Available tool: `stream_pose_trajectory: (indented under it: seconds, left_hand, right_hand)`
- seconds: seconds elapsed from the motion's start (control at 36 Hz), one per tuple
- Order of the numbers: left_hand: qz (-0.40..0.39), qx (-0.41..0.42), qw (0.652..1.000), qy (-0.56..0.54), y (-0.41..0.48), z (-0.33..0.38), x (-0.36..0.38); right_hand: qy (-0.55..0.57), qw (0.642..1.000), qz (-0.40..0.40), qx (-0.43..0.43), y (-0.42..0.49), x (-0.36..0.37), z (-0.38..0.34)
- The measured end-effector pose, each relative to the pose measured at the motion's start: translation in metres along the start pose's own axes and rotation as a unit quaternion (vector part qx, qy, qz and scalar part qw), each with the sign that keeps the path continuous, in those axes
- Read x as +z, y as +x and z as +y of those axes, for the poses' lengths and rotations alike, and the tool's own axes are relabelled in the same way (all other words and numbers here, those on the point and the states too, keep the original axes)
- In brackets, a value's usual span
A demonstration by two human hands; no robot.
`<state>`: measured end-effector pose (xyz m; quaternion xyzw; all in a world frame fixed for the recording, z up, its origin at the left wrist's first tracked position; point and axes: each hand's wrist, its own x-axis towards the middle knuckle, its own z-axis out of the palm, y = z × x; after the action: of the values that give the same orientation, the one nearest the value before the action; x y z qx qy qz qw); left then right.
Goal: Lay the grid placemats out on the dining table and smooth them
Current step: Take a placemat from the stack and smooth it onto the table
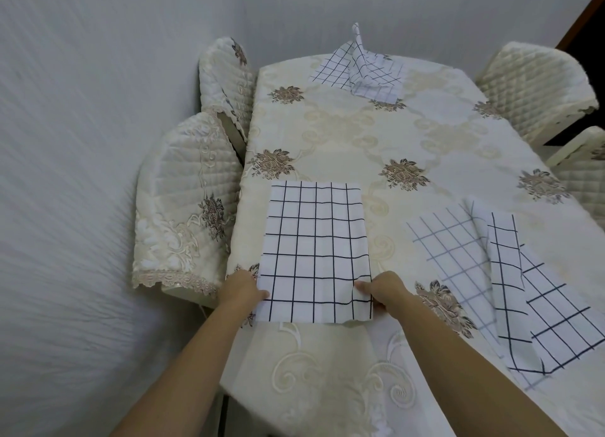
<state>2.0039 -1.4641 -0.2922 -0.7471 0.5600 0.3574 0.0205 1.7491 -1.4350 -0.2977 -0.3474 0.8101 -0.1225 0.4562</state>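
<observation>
A white placemat with a black grid lies flat on the near left part of the dining table, which wears a cream floral cloth. My left hand pinches its near left edge. My right hand pinches its near right edge, thumb on top. To the right a heap of two or three grid placemats lies overlapped and partly folded. At the far end another grid placemat lies crumpled with one corner standing up.
Quilted cream chairs stand along the left side and at the right. A pale wall runs close behind the left chairs. The tablecloth hangs over the near edge.
</observation>
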Motion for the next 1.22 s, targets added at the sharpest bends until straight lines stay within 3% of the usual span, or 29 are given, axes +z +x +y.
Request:
stream_pose_trajectory:
  seconds: [0.28, 0.83, 1.06, 1.22]
  left_hand:
    - [0.044, -0.010, 0.999, -0.020, 0.003, 0.001, 0.006]
    - [0.017, -0.095, 0.995, -0.014, 0.008, 0.015, 0.002]
    - [0.012, -0.055, 0.993, -0.101, 0.020, 0.005, -0.003]
    - [0.014, -0.026, 0.995, -0.093, 0.019, 0.005, -0.005]
  right_hand:
    - [0.005, 1.000, -0.009, 0.000, -0.002, -0.001, 0.000]
    - [-0.001, 1.000, -0.018, -0.017, -0.007, -0.004, -0.001]
    - [0.026, 0.999, -0.015, -0.027, -0.003, -0.005, 0.005]
    - [0.037, 0.999, -0.014, -0.030, -0.001, -0.005, 0.006]
